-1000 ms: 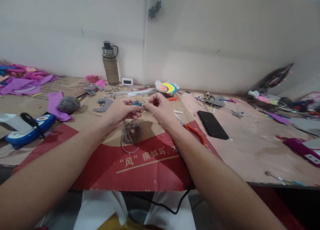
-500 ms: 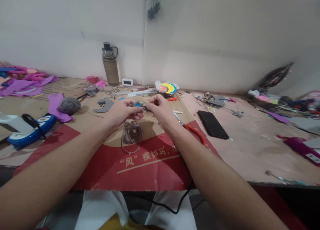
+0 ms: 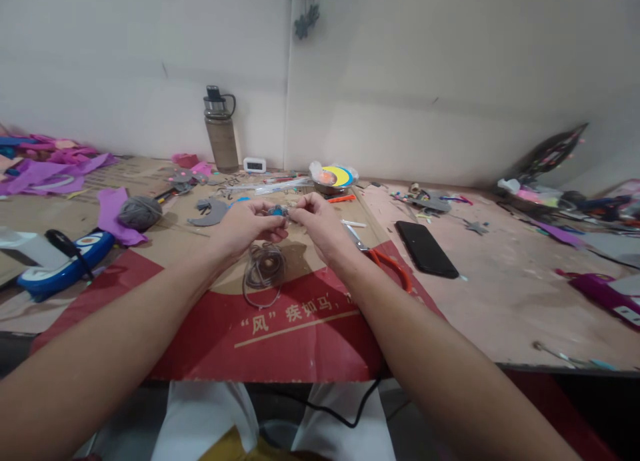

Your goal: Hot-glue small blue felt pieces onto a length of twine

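Observation:
My left hand [image 3: 255, 225] is closed, its thumb and fingers pinching a small blue-and-grey piece [image 3: 278, 211] too small to name. Opposite it, my right hand [image 3: 316, 219] is closed in a pinch at the right end of the same piece; what sits between its fingertips is hard to make out. Below both hands a loose coil of grey cord [image 3: 264, 267] lies on the red and brown cardboard [image 3: 300, 354]. Orange-handled scissors [image 3: 385, 261] rest beside my right forearm, partly covered by it.
A black phone [image 3: 426, 249] lies to the right. Left are a grey yarn ball [image 3: 140, 211], a grey felt crescent [image 3: 213, 213] and a blue-and-white tool [image 3: 67, 264]. Along the back stand a water bottle [image 3: 221, 134], a small digital clock [image 3: 255, 165] and a bowl [image 3: 333, 179].
My right hand has shifted slightly down and left, showing more of the scissors. The small piece stays between my hands, moved a touch right.

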`<action>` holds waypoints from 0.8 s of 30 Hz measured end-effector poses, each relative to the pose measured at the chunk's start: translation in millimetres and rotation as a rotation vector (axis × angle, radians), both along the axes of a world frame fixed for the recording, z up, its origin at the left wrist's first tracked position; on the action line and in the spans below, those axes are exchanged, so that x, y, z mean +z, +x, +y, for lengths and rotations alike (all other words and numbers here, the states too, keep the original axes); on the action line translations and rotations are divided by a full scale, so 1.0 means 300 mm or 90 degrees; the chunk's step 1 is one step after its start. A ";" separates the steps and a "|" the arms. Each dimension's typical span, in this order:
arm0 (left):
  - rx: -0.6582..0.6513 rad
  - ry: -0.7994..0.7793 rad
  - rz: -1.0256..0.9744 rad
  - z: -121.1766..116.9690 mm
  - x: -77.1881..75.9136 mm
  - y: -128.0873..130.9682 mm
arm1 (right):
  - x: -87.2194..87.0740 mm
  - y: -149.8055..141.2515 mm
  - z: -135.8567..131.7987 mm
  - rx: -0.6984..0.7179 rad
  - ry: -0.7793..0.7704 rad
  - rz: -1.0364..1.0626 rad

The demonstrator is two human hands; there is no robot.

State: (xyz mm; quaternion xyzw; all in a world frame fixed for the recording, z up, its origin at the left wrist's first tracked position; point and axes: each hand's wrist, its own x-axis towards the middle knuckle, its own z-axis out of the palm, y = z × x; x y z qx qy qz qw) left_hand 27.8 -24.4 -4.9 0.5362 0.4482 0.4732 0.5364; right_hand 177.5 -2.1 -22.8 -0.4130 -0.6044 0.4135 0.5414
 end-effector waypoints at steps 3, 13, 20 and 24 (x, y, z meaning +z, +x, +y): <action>-0.017 -0.051 -0.048 0.017 0.000 -0.011 | 0.003 0.007 0.002 -0.001 -0.015 0.017; -0.018 -0.034 -0.089 0.019 0.013 -0.028 | -0.005 0.004 -0.006 0.008 -0.004 0.005; 0.021 -0.003 -0.093 0.020 0.013 -0.024 | -0.012 -0.037 -0.040 0.124 -0.053 0.112; -0.012 0.003 -0.120 0.024 -0.001 -0.019 | -0.006 -0.042 -0.048 0.145 -0.085 0.121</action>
